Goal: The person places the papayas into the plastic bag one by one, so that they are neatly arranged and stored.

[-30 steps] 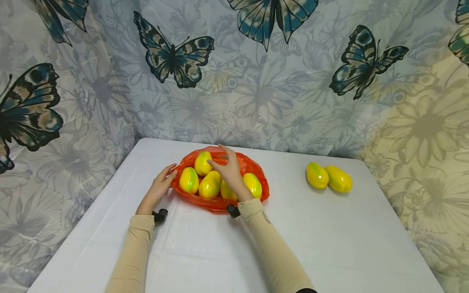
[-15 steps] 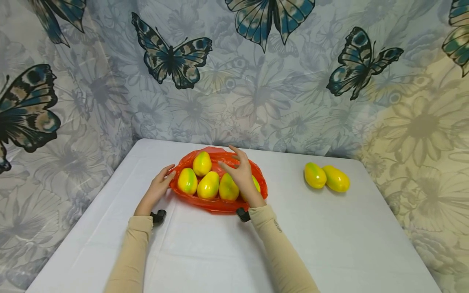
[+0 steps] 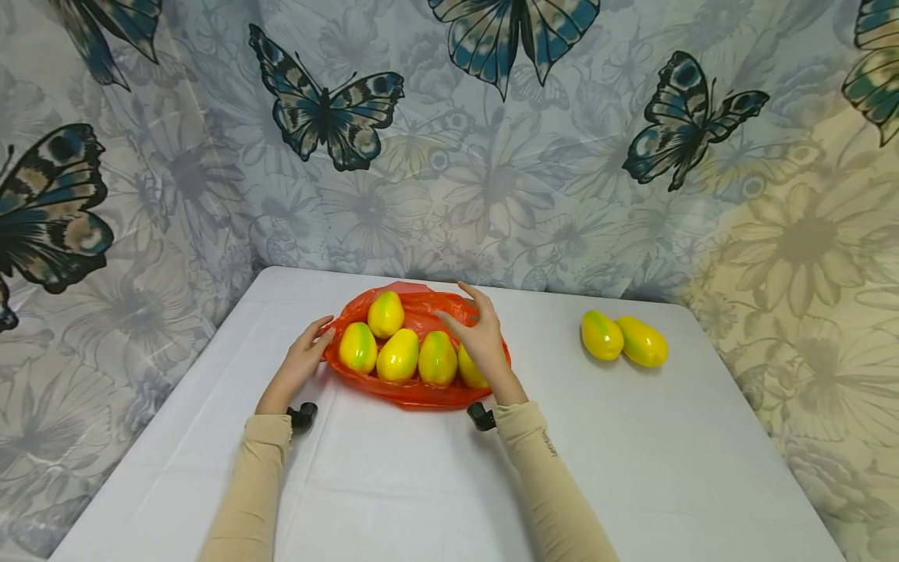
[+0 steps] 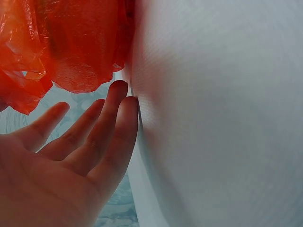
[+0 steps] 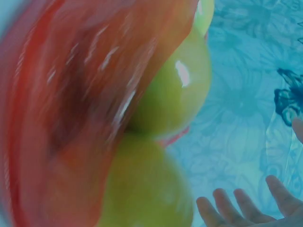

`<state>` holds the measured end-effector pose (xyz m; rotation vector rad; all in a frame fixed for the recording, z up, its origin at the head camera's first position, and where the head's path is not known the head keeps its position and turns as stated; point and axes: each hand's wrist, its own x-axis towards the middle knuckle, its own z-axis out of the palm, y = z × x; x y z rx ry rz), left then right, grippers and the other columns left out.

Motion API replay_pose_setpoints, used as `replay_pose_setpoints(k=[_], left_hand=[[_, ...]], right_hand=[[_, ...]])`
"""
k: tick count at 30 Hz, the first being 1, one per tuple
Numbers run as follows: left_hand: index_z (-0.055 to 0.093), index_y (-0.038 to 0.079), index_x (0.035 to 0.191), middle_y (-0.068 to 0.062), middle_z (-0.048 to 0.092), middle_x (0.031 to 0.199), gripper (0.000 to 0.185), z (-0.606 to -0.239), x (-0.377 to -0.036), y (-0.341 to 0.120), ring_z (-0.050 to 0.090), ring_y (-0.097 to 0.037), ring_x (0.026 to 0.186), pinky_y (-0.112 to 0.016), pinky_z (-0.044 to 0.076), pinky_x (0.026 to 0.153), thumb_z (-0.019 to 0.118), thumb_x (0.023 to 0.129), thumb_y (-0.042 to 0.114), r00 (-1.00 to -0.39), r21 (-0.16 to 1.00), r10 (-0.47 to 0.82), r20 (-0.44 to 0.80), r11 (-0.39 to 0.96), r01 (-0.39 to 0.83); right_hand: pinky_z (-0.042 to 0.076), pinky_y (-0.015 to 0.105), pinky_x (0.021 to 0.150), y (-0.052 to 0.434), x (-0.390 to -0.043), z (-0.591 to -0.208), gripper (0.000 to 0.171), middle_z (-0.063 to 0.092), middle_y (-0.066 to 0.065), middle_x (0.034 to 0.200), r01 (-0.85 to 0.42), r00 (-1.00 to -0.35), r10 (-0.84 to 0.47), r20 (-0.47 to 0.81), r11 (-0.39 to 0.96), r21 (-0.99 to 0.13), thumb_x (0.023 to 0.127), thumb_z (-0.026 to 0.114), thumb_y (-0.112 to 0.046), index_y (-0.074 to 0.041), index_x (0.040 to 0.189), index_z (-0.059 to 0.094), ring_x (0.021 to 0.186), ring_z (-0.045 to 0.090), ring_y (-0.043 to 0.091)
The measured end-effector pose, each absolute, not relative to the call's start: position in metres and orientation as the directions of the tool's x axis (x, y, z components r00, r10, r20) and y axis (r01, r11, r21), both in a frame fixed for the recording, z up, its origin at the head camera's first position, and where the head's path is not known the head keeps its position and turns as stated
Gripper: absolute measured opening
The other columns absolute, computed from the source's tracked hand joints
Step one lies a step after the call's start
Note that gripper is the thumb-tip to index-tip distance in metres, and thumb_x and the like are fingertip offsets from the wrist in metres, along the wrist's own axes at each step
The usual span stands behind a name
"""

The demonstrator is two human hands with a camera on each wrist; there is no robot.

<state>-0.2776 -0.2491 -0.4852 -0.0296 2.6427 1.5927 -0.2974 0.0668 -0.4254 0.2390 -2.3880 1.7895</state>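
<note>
A red plastic bag (image 3: 421, 396) lies spread on the table with several yellow-green mangoes (image 3: 397, 355) in its opening. My left hand (image 3: 300, 363) is at the bag's left side, fingers extended; in the left wrist view its fingertips reach right up to the red plastic (image 4: 80, 52). Over the bag's right part hovers my right hand (image 3: 485, 339), thumb and fingers spread apart with nothing between them. It partly hides the rightmost mango (image 3: 469, 370). The right wrist view shows the bag's side, mangoes (image 5: 175, 90) and spread fingertips (image 5: 222, 198).
Two more mangoes (image 3: 622, 339) sit side by side on the right of the white-covered table (image 3: 393, 484). Behind it hangs a floral cloth backdrop with butterflies (image 3: 325, 109). Each wrist carries a small black camera (image 3: 303, 417).
My right hand has moved right across the bag, uncovering a mango in the middle and covering part of the rightmost one. My left hand stays at the bag's left side.
</note>
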Motion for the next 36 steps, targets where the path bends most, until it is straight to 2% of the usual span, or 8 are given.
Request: replay_pose_setpoints(k=[6, 13, 18, 28, 36], left_hand=[[0.023, 0.013, 0.156, -0.025, 0.032, 0.155, 0.063, -0.486, -0.278, -0.249, 0.047, -0.042, 0.133, -0.047, 0.049, 0.1, 0.036, 0.104, 0.047, -0.998, 0.882, 0.016, -0.06, 0.469, -0.045], [0.024, 0.012, 0.155, -0.026, 0.033, 0.154, 0.063, -0.485, -0.277, -0.251, 0.048, -0.042, 0.132, -0.048, 0.049, 0.101, 0.036, 0.104, 0.047, -0.998, 0.883, 0.01, -0.06, 0.467, -0.048], [0.024, 0.012, 0.156, -0.026, 0.034, 0.153, 0.062, -0.485, -0.277, -0.249, 0.048, -0.041, 0.132, -0.044, 0.05, 0.098, 0.036, 0.104, 0.045, -0.998, 0.883, 0.016, -0.06, 0.467, -0.045], [0.023, 0.013, 0.156, -0.025, 0.032, 0.155, 0.063, -0.484, -0.278, -0.248, 0.046, -0.041, 0.134, -0.048, 0.048, 0.102, 0.036, 0.104, 0.046, -0.998, 0.88, 0.006, -0.07, 0.471, -0.059], [0.023, 0.012, 0.156, -0.025, 0.032, 0.154, 0.062, -0.483, -0.278, -0.248, 0.047, -0.041, 0.133, -0.048, 0.048, 0.101, 0.036, 0.105, 0.046, -0.997, 0.879, 0.009, -0.07, 0.472, -0.058]], right_hand=[[0.034, 0.057, 0.113, 0.085, -0.299, -0.431, 0.063, 0.041, 0.006, 0.151, -0.228, -0.972, -0.009, 0.234, 0.27, -0.936, 0.087, 0.074, -0.029, -0.018, 0.143, 0.047, 0.137, 0.04, 0.035], [0.033, 0.055, 0.114, 0.107, -0.3, -0.438, 0.064, 0.044, 0.007, 0.15, -0.222, -0.971, 0.023, 0.237, 0.274, -0.936, 0.087, 0.075, -0.032, -0.016, 0.143, 0.048, 0.137, 0.04, 0.035], [0.032, 0.053, 0.114, 0.128, -0.3, -0.446, 0.061, 0.045, 0.008, 0.149, -0.216, -0.967, 0.066, 0.246, 0.3, -0.929, 0.088, 0.073, -0.029, -0.015, 0.142, 0.049, 0.137, 0.041, 0.033], [0.029, 0.052, 0.116, 0.17, -0.302, -0.456, 0.061, 0.047, 0.014, 0.147, -0.207, -0.952, 0.142, 0.273, 0.36, -0.91, 0.087, 0.074, -0.024, -0.011, 0.142, 0.05, 0.136, 0.04, 0.036], [0.02, 0.053, 0.121, 0.205, -0.306, -0.457, 0.065, 0.042, 0.015, 0.151, -0.105, -0.959, 0.201, 0.199, 0.402, -0.909, 0.088, 0.073, -0.027, -0.011, 0.145, 0.045, 0.146, 0.028, 0.031]])
